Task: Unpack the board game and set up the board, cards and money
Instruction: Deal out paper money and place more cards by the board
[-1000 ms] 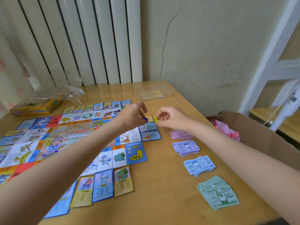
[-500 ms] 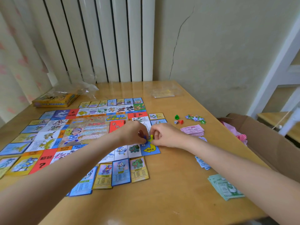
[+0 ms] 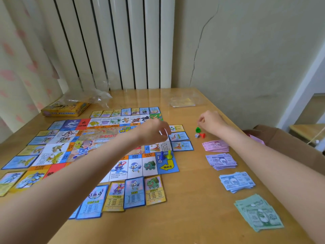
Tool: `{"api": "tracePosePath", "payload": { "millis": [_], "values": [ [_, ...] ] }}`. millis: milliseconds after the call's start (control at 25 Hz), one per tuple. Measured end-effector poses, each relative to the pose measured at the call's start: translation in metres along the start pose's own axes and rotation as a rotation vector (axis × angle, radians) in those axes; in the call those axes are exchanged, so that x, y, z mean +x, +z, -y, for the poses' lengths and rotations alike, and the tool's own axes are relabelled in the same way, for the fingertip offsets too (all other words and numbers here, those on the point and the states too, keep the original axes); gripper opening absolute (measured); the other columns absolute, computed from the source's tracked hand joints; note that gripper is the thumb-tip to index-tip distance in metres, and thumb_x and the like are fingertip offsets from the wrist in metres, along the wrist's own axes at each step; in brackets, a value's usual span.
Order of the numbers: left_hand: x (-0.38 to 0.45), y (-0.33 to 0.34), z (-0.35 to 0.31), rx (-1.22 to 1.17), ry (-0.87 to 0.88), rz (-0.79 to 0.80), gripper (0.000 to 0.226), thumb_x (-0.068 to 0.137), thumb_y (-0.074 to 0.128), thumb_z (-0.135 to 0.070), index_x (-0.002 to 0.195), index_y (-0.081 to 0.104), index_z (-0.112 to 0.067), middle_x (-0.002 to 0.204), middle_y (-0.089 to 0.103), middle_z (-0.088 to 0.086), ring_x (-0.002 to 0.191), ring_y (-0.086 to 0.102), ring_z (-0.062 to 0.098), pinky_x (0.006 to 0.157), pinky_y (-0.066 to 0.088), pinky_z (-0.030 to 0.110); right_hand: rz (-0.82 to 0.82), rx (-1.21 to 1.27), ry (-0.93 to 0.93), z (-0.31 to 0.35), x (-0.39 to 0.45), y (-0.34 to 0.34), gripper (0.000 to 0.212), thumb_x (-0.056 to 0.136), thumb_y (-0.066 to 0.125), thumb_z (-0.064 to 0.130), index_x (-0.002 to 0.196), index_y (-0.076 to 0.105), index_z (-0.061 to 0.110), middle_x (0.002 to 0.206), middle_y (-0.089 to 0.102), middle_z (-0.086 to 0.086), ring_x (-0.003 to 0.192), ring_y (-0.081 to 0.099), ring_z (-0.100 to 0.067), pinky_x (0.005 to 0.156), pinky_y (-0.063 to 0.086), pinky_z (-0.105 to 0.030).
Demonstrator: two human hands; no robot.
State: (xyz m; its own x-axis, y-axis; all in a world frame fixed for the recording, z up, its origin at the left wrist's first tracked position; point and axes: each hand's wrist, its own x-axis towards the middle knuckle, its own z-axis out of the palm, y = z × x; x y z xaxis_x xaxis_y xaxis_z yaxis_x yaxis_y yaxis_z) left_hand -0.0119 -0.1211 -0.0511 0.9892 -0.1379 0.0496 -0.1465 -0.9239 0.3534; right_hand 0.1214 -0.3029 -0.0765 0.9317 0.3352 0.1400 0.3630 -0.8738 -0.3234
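While both hands (image 3: 154,132) (image 3: 210,121) hover loosely curled, empty, board (image 3: 98,138) corner reads 由此去, notes (image 3: 235,182) 500

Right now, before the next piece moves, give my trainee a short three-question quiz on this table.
1. True or false: the blue pawn and the yellow pawn stand on the board's start square.
2. Which piece is the right hand hovering over? A) the dice B) the green pawn C) the pink money stack
3. Fill in: going from far to near, the money stacks are pink, purple, blue and ____.

Key:
1. True; they stand side by side above the yellow arrow.
2. B; the green pawn sits just under its fingertips, with the red pawn and dice beside it.
3. Green.
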Motion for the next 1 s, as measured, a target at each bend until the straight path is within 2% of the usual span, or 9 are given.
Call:
{"api": "tracePosePath", "payload": {
  "millis": [120,280,360,440,520,640,720,840,1000],
  "values": [
    [0.000,0.002,-0.002,-0.001,0.011,-0.011,0.025,0.091,0.052,-0.009,0.113,0.063,-0.011,0.109,0.067,0.004,0.084,0.057,0.008,0.073,0.042,0.013,0.077,-0.016,0.079,0.004,0.008,0.013,0.012,0.086,0.063,0.018,0.092,0.071,0.010,0.103,0.068,-0.011,0.092,0.062,-0.026,0.077,0.046,-0.029],
    [0.003,0.007,-0.001,-0.094,-0.043,-0.097,0.025,0.092,0.050,-0.009,0.112,0.065,-0.006,0.108,0.068,0.007,0.095,0.064,0.017,0.077,0.046,0.016,-0.003,0.105,0.137,0.013,0.003,0.009,0.009,0.083,0.065,0.012,0.091,0.066,0.011,0.103,0.066,-0.007,0.094,0.061,-0.024,0.072,0.044,-0.023],
    [0.008,0.007,-0.004,-0.509,-0.209,-0.181,0.025,0.094,0.051,-0.014,0.110,0.063,0.000,0.098,0.067,0.011,0.088,0.065,0.020,0.078,0.055,0.027,-0.013,0.363,0.020,0.026,-0.007,-0.005,0.016,0.079,0.072,0.015,0.090,0.060,0.016,0.092,0.062,-0.001,0.085,0.057,-0.016,0.063,0.041,-0.020],
    [0.010,0.005,-0.012,-1.034,-0.345,-0.167,0.027,0.094,0.053,-0.016,0.105,0.060,0.007,0.091,0.063,0.014,0.077,0.064,0.018,0.072,0.057,0.024,0.056,0.550,-0.220,0.050,-0.028,-0.018,0.019,0.074,0.075,0.012,0.080,0.059,0.020,0.078,0.060,0.006,0.071,0.055,-0.006,0.062,0.043,-0.015],
    [0.009,0.004,-0.015,-1.248,-0.349,-0.177,0.020,0.092,0.054,-0.010,0.094,0.062,0.009,0.088,0.063,0.016,0.072,0.064,0.014,0.069,0.056,0.017,0.084,0.599,-0.361,0.065,-0.041,-0.023,0.024,0.072,0.076,0.007,0.071,0.059,0.024,0.069,0.060,0.011,0.063,0.054,-0.001,0.064,0.045,-0.012],
    [0.001,-0.001,-0.012,-1.220,-0.340,-0.224,0.013,0.089,0.059,-0.008,0.086,0.066,0.001,0.083,0.067,0.013,0.064,0.067,0.008,0.069,0.056,0.015,0.130,0.553,-0.360,0.055,-0.037,-0.028,0.012,0.076,0.075,0.014,0.082,0.066,0.019,0.078,0.064,0.011,0.069,0.057,-0.001,0.071,0.046,-0.012],
    [-0.007,-0.007,-0.006,-1.056,-0.380,-0.201,0.014,0.087,0.062,-0.013,0.092,0.068,-0.002,0.082,0.068,0.009,0.065,0.067,0.007,0.067,0.056,0.015,0.093,0.273,-0.232,0.031,-0.021,-0.025,0.011,0.082,0.069,0.015,0.092,0.070,0.010,0.089,0.067,0.003,0.080,0.058,-0.009,0.076,0.043,-0.019],
    [-0.022,-0.013,0.002,-0.822,-0.367,-0.085,0.019,0.084,0.066,-0.016,0.097,0.070,-0.003,0.089,0.068,0.004,0.077,0.064,0.009,0.065,0.054,0.011,0.126,-0.096,-0.037,-0.003,-0.005,-0.008,0.018,0.087,0.054,0.004,0.092,0.071,0.002,0.102,0.069,-0.011,0.097,0.061,-0.025,0.084,0.047,-0.028],
    [-0.039,-0.009,0.003,-0.686,-0.344,-0.002,0.016,0.083,0.067,-0.010,0.096,0.071,0.000,0.076,0.066,0.001,0.057,0.063,0.000,0.058,0.050,0.008,0.166,-0.114,-0.007,-0.005,-0.004,0.004,0.024,0.086,0.050,-0.002,0.096,0.071,0.002,0.107,0.067,-0.014,0.104,0.059,-0.029,0.091,0.049,-0.036]
  ]
}}
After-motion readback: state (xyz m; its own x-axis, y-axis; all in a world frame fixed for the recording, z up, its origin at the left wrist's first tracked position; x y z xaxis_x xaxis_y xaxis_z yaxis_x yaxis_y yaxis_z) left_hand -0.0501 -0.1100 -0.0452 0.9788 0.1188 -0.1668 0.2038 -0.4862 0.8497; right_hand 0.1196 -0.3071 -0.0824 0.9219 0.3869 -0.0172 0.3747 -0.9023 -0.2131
